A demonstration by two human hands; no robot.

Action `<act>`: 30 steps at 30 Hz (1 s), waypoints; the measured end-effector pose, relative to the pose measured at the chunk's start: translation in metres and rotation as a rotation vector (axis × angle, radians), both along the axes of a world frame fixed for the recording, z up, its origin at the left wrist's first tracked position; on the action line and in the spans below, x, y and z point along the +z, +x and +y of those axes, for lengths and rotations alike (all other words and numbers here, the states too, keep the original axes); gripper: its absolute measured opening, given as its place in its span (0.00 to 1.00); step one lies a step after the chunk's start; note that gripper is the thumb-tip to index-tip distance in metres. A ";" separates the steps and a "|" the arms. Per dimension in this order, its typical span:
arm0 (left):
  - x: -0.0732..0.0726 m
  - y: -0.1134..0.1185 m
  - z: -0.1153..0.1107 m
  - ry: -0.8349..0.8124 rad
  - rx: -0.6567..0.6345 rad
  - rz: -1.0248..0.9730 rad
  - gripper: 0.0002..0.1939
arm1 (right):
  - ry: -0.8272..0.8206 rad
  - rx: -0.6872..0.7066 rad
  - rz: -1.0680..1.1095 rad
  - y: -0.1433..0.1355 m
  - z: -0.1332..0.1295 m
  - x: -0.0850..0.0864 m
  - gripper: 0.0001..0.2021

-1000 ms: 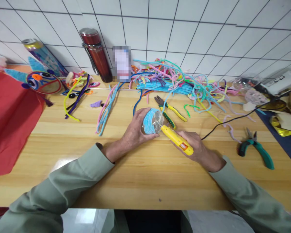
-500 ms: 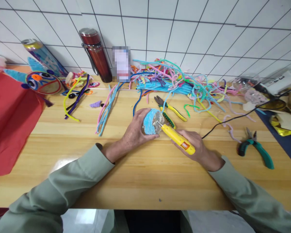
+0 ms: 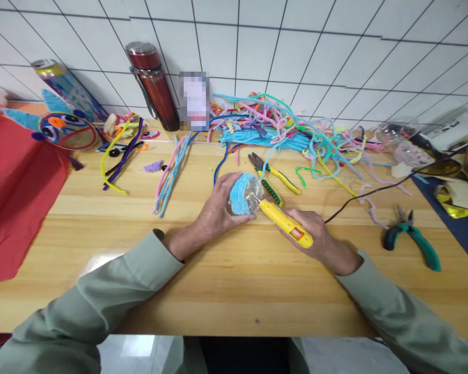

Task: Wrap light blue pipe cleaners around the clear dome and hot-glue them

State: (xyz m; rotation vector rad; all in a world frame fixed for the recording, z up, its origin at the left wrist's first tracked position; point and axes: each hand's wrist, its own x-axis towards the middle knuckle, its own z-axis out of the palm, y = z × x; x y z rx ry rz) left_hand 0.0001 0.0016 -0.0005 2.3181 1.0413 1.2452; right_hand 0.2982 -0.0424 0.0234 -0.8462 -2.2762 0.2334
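"Two hands, both full?"

"Yes, and they're apart from each other. My left hand is curled round a clear piece wound with light-blue fuzzy stem, thumb on the near side, fingers on the far side. My right hand is closed round a yellow tool, its thin metal tip aimed left at the clear end."

"Does the tip touch it?"

"I can't tell whether it touches or sits just short."

"Where's the wound piece?"

"In front of me, near the middle of the wooden table, just on the near side of the yellow-and-green pliers. I can't tell if it rests on the wood."

"What else lies about?"

"Pink and blue stems to the left, a tangled heap of coloured stems by the tiled wall, and teal-handled pliers to the right of my right hand"
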 end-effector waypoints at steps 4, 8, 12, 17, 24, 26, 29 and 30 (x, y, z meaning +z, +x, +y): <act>0.002 0.000 0.000 -0.017 -0.010 0.005 0.57 | 0.013 -0.001 0.002 0.000 0.000 -0.001 0.15; 0.003 0.000 -0.001 -0.028 -0.012 0.012 0.55 | 0.024 -0.018 -0.002 0.000 0.000 -0.003 0.13; 0.004 0.000 -0.002 -0.017 -0.019 -0.001 0.55 | 0.044 -0.025 0.001 -0.001 0.000 -0.002 0.11; 0.002 0.000 -0.002 -0.021 -0.003 0.000 0.57 | 0.032 -0.019 0.002 0.000 -0.001 0.002 0.16; -0.001 0.000 -0.001 0.002 0.001 -0.029 0.57 | -0.004 -0.030 -0.009 0.002 -0.002 0.000 0.14; -0.001 0.000 -0.001 -0.008 0.011 -0.007 0.58 | -0.003 -0.030 -0.006 0.001 -0.001 0.000 0.13; 0.001 0.000 -0.002 -0.018 0.009 0.015 0.58 | -0.008 -0.040 -0.005 0.000 -0.001 -0.002 0.12; 0.001 0.000 -0.002 -0.016 0.007 0.019 0.58 | -0.005 -0.043 0.000 0.000 0.000 -0.003 0.12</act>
